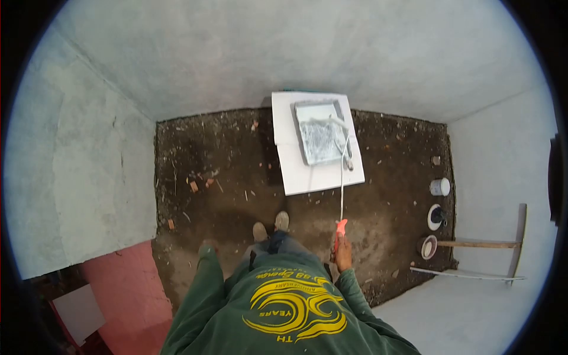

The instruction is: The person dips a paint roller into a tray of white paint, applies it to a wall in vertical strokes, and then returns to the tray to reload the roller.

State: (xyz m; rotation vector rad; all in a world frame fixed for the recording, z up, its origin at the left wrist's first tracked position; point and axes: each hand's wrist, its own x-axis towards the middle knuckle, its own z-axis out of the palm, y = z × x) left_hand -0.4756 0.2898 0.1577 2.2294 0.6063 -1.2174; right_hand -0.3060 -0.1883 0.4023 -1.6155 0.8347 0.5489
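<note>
The floor (pixel 236 154) is bare dark earth, shut in by pale grey walls. A white board (pixel 290 160) lies flat on it at the far wall, with a tray (pixel 299 133) on top. Small brick bits (pixel 193 186) are scattered to the left. Along the right wall stand a white tub (pixel 439 187) and two bowls (pixel 428 247), beside a wooden-handled tool (pixel 479 244). Two shoes (pixel 282 221) stand near the middle.

Unfinished room on a building site, bare dirt floor (pixel 236 160) strewn with rubble, freshly coated grey walls (pixel 89 165), paint tray (pixel 319 133) on a white board (pixel 296 177), small tubs (pixel 439 187) by the wall
</note>
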